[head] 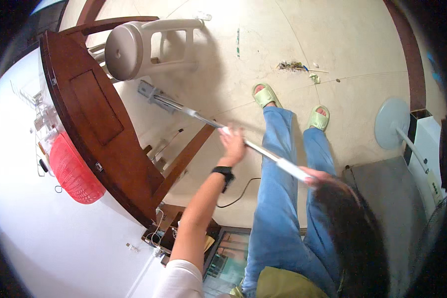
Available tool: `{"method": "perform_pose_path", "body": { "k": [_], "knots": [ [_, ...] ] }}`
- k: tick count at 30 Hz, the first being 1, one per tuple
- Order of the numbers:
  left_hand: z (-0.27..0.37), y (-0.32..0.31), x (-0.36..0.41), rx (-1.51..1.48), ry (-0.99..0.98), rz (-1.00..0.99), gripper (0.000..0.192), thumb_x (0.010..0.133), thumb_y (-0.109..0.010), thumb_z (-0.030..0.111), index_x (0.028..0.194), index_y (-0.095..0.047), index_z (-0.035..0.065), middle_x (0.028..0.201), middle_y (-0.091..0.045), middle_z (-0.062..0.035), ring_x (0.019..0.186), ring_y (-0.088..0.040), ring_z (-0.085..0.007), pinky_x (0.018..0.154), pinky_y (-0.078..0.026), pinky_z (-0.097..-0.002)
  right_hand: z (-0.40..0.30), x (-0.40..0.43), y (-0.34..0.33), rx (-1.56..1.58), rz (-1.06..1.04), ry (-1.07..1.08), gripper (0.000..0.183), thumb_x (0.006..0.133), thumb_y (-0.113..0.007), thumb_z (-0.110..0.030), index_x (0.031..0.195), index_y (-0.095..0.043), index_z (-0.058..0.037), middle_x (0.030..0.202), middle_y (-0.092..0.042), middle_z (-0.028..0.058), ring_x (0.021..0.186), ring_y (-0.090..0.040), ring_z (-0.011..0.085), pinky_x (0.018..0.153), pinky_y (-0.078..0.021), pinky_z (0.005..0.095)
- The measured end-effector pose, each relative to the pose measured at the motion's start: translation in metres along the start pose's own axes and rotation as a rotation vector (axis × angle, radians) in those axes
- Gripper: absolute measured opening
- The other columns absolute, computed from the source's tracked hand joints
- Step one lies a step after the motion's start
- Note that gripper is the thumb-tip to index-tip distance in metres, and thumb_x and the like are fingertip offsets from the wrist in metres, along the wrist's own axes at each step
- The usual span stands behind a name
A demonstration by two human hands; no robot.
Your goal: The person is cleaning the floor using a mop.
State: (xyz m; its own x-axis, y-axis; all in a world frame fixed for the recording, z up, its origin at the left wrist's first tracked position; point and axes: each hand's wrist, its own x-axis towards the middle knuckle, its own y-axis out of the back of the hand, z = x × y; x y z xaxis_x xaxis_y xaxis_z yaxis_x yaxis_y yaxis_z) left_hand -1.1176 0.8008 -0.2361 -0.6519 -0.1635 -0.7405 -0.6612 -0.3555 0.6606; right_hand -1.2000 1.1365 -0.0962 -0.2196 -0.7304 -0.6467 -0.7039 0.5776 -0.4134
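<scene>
My left hand (232, 146), with a black band at the wrist, grips the middle of a long-handled floor tool (262, 151). Nearer my body, my right hand (316, 178) is closed around the white end of the handle, partly hidden by dark hair. The tool slants away to the left, and its flat, blurred head (151, 95) is by the plastic stool and the wooden desk; it may be a mop or a broom. A small pile of debris (291, 66) lies on the floor beyond my green slippers, with a crumpled green scrap (314, 78) beside it.
A beige plastic stool (124, 51) and a dark red wooden desk (97, 108) stand at left. A red basket (76, 169) is beside the desk. At right is a round pale fan base (392, 123). A black cable (242, 194) crosses the floor, where a green-and-white strip (238, 43) also lies.
</scene>
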Motion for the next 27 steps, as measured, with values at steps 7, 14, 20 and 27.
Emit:
{"method": "perform_pose_path", "body": {
  "k": [7, 14, 20, 27],
  "knots": [
    [0.118, 0.007, -0.051, 0.048, -0.384, -0.057, 0.040, 0.072, -0.069, 0.022, 0.104, -0.057, 0.0013, 0.118, -0.054, -0.0262, 0.133, -0.034, -0.0406, 0.103, -0.026, -0.0637, -0.023, -0.117, 0.049, -0.133, 0.041, -0.457, 0.049, 0.092, -0.058, -0.030, 0.136, -0.047, -0.0136, 0.103, -0.065, 0.0023, 0.077, -0.064, 0.0232, 0.073, -0.0500, 0.0334],
    [0.145, 0.010, -0.028, 0.116, -0.379, -0.290, 0.016, 0.064, -0.073, 0.025, 0.070, -0.069, 0.0101, 0.076, -0.068, -0.0110, 0.079, -0.066, -0.0262, 0.079, -0.048, -0.0355, 0.082, -0.133, 0.064, -0.358, 0.391, -0.061, 0.037, 0.086, -0.064, -0.021, 0.120, -0.059, -0.0045, 0.103, -0.068, 0.0124, 0.089, -0.066, 0.0201, 0.080, -0.0498, 0.0339],
    [0.076, 0.020, 0.006, 0.092, -0.259, -0.146, 0.017, 0.065, -0.071, 0.024, 0.068, -0.069, 0.0075, 0.076, -0.067, -0.0138, 0.078, -0.065, -0.0297, 0.076, -0.050, -0.0388, -0.005, -0.027, 0.060, -0.603, 0.166, -0.189, 0.038, 0.085, -0.066, -0.017, 0.121, -0.059, -0.0058, 0.099, -0.068, 0.0158, 0.086, -0.067, 0.0229, 0.077, -0.0494, 0.0314],
    [-0.073, 0.057, 0.053, 0.213, -0.059, -0.190, 0.017, 0.071, -0.064, 0.018, 0.075, -0.069, 0.0028, 0.079, -0.067, -0.0190, 0.080, -0.066, -0.0343, 0.074, -0.053, -0.0424, -0.044, 0.136, 0.012, -0.817, 0.067, -0.004, 0.041, 0.088, -0.062, -0.033, 0.124, -0.058, -0.0155, 0.096, -0.066, 0.0182, 0.083, -0.064, 0.0375, 0.074, -0.0500, 0.0429]
  ]
}}
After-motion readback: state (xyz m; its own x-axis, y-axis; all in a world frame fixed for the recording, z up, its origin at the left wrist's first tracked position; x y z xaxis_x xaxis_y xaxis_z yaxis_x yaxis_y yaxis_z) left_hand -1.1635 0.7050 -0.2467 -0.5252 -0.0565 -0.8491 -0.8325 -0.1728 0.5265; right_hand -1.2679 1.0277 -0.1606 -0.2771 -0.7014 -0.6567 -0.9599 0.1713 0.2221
